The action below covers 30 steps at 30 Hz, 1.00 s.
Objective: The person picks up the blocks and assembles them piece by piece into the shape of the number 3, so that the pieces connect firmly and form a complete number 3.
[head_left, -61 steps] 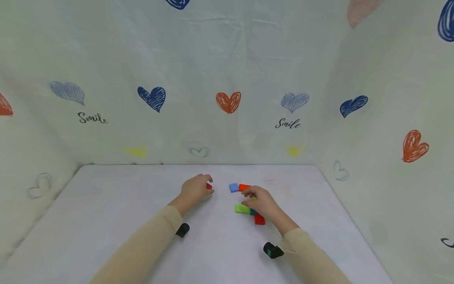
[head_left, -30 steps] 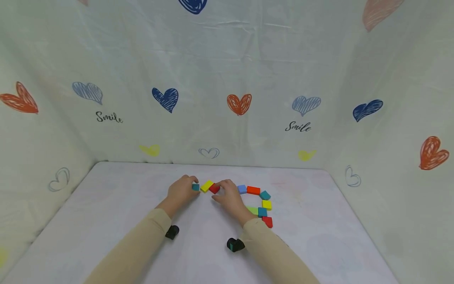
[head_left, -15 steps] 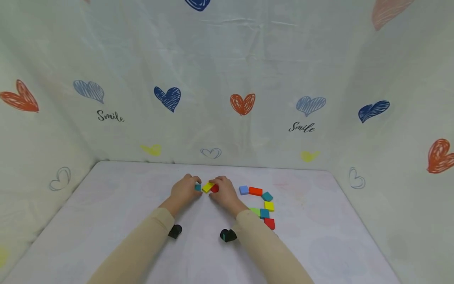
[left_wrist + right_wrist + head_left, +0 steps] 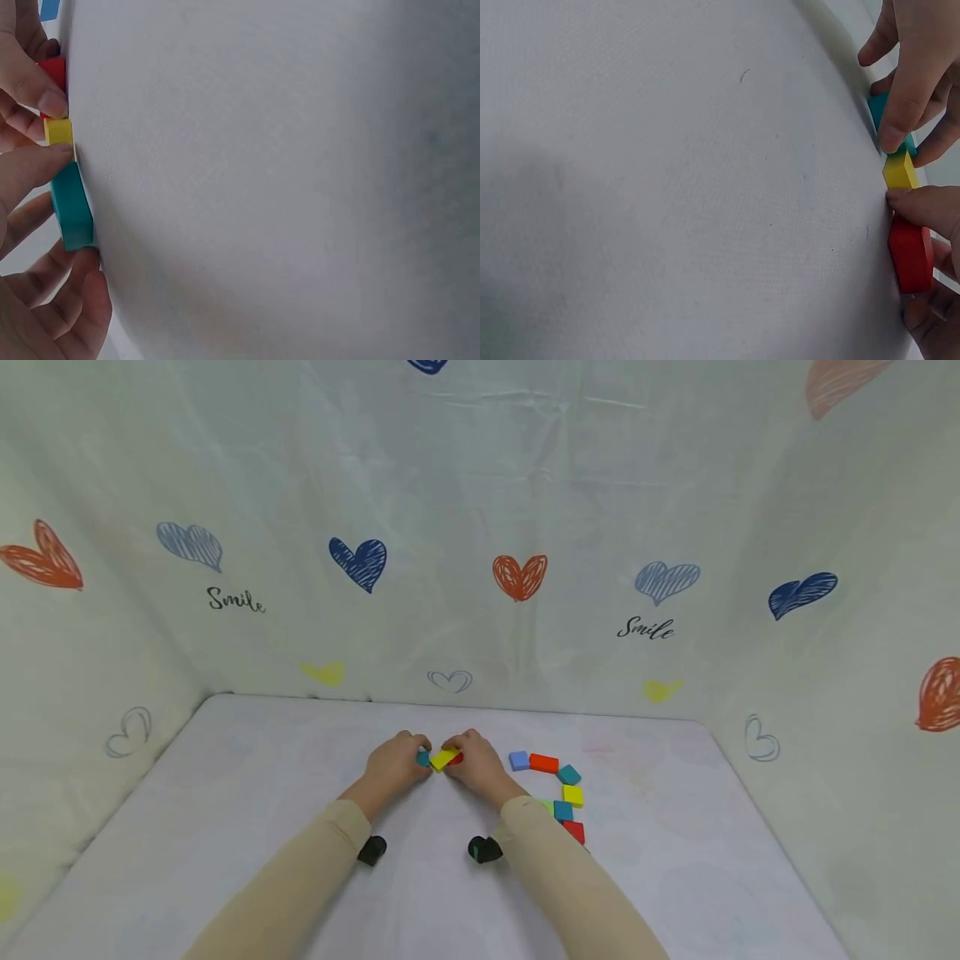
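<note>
My left hand [image 4: 395, 766] pinches a teal block [image 4: 73, 206] between thumb and fingers, low over the table. Beside it, my right hand [image 4: 480, 767] grips a red block [image 4: 911, 255] the same way. A yellow block [image 4: 444, 759] lies slanted between the two, its ends close against the teal and red blocks. In the left wrist view the three line up, with the thumbs at both ends of the yellow one. Fingers partly hide the teal and red blocks in the head view.
To the right, a curved chain of blocks lies flat: light blue [image 4: 519, 761], orange-red [image 4: 543, 763], teal [image 4: 569, 774], yellow [image 4: 573, 796], dark teal [image 4: 563, 811] and red [image 4: 574, 832]. The right forearm partly covers a light green block [image 4: 548, 807]. A patterned cloth [image 4: 450, 635] hangs behind the table.
My right hand has moved left from the block chain and taken hold of the red block. My left hand has brought the teal block right, closing the gap to the yellow one.
</note>
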Tool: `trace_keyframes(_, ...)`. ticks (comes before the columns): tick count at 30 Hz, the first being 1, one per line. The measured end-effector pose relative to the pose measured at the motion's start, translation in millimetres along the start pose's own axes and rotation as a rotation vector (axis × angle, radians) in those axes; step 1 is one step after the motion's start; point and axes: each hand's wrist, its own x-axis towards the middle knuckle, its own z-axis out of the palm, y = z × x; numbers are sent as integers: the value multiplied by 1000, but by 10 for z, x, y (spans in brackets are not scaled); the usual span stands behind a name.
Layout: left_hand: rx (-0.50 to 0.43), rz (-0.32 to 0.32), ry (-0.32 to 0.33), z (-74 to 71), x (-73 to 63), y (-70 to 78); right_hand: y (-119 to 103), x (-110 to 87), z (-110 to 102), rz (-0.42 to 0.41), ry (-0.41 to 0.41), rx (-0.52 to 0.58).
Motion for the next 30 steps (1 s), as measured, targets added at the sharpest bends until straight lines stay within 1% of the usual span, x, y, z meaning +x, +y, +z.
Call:
trace_keyframes(5, 17, 15, -13, -26, -41, 6, -15, -35, -30, 14, -38, 13)
trace_keyframes(9, 13, 21, -25, -31, -71, 1, -25, -80, -35, 19, -58, 1)
trace_keyframes(15, -3, 6, -32, -6, -105, -12, -19, -152, -39, 25, -48, -32)
trace_keyframes(23, -18, -2, -32, -21, -141, -31, -13, -227, -45, 48, -62, -18)
trace_keyframes(30, -24, 13, -31, -33, -179, -66, -10, -265, -16, 49, -73, -17)
